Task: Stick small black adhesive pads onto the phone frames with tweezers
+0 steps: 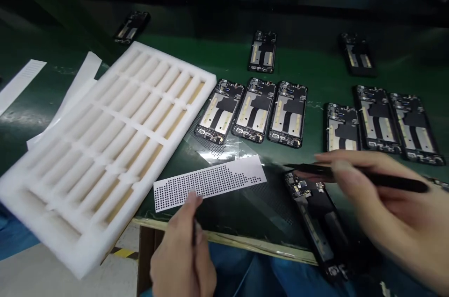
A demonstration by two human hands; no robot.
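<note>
My left hand (184, 250) is closed at the lower edge of a white sheet of small black dot stickers (210, 184), a fingertip over its edge. A dark sliver shows between its fingers; I cannot make out what it is. In my right hand (382, 213) is a pair of black tweezers (372, 177), its tips pointing left. They are above the top end of an opened phone (317, 222) at the table's front edge. The right hand is partly blurred, and the phone's lower right side lies in shadow.
A white foam tray (154, 135) with slots stands on the left, overhanging the table edge. Three opened phones (254, 110) lie side by side behind the sheet; several more (377, 119) lie at right and back. Paper strips (79, 86) lie far left.
</note>
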